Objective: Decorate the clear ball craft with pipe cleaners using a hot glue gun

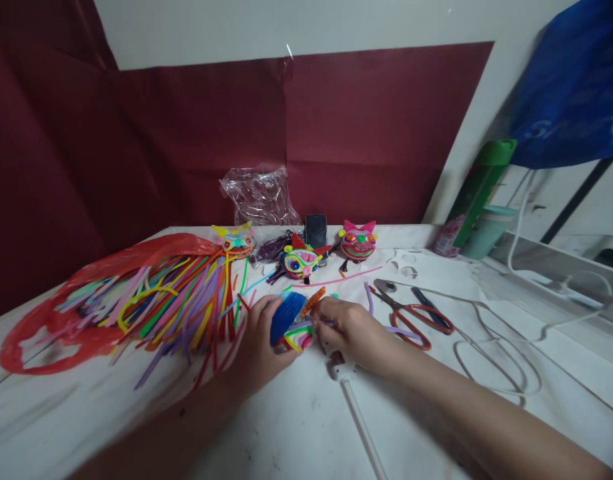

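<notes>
My left hand (263,340) is wrapped around a small craft animal head (289,317), its back covered with blue pipe cleaner rows and its lower side striped in several colours. An orange fuzzy piece (313,301) sticks up at its right side. Against that same side, my right hand (343,327) is closed in a pinch, apparently on a thin purple pipe cleaner; the fingertips are partly hidden. Under the right hand lies what looks like a glue gun (337,363), mostly covered, with a clear glue stick (361,427) extending toward me.
Finished-looking heads stand behind: yellow-eared (236,241), red-eared (302,261) and pink-eared (359,241). Many pipe cleaners (171,307) spill from a red plastic bag (31,353) at left. Scissors (411,317), a white cable (486,360) and a phone (316,232) lie around.
</notes>
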`<action>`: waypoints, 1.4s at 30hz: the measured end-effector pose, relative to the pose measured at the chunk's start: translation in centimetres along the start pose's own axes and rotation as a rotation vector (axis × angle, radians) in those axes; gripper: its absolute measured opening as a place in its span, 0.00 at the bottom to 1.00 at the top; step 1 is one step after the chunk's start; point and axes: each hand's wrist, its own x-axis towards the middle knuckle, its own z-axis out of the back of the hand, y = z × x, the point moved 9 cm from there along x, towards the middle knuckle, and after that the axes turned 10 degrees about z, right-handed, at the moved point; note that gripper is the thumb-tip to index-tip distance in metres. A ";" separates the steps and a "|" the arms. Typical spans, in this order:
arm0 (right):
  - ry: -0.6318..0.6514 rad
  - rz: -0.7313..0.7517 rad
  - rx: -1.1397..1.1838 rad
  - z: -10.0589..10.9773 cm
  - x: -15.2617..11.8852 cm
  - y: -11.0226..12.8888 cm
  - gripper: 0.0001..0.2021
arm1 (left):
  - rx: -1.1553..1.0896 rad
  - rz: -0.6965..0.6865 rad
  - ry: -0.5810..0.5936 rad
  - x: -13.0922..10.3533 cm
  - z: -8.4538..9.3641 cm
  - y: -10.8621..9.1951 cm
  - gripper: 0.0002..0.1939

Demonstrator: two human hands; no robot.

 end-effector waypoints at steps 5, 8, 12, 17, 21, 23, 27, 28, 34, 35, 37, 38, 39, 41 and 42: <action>-0.004 0.039 -0.054 -0.6 0.0 -0.2 0.07 | 0.015 0.004 0.003 0.0 -0.2 0.2 0.41; -0.002 0.050 -0.067 -0.9 -0.1 -0.5 0.07 | 0.014 0.001 -0.005 0.0 -0.2 0.1 0.41; 0.005 0.043 -0.097 -1.0 -0.2 -0.7 0.06 | -0.010 0.018 0.042 0.0 0.0 0.1 0.38; -0.003 0.045 -0.123 -1.0 -0.2 -0.7 0.06 | -0.037 0.054 0.113 -0.1 0.2 0.4 0.24; -0.009 0.073 -0.135 -1.4 -0.2 -0.7 0.06 | -0.055 0.085 0.078 0.0 0.2 0.9 0.23; -0.010 0.076 -0.137 -1.5 -0.2 -0.7 0.06 | -0.067 0.089 0.057 0.1 0.2 1.0 0.23; -0.040 0.050 -0.112 -1.5 -0.2 -1.0 0.06 | -0.073 0.090 0.060 0.0 0.1 1.1 0.23; -0.053 0.020 -0.096 -1.4 -0.2 -1.2 0.06 | -0.074 0.091 0.057 0.1 0.2 1.2 0.23; -0.096 -0.129 -0.016 -1.7 -0.5 -2.8 0.07 | -0.099 0.146 0.059 0.3 0.4 2.2 0.21; -0.102 -0.123 -0.016 -1.8 -0.6 -2.8 0.07 | -0.104 0.152 0.068 0.4 0.3 2.4 0.21; -0.119 -0.098 -0.023 -1.9 -0.6 -2.8 0.07 | -0.118 0.156 0.081 0.4 0.2 2.5 0.21; -0.123 -0.078 -0.031 -1.9 -0.6 -2.7 0.07 | -0.125 0.161 0.083 0.4 0.2 2.6 0.21; -0.122 -0.054 -0.043 -2.0 -0.6 -2.6 0.07 | -0.133 0.168 0.084 0.4 0.1 2.7 0.21; -0.104 -0.014 -0.075 -2.2 -0.6 -2.3 0.07 | -0.145 0.185 0.076 0.4 0.2 2.9 0.21; -0.089 -0.001 -0.090 -2.4 -0.5 -2.2 0.07 | -0.149 0.192 0.071 0.4 0.3 3.0 0.21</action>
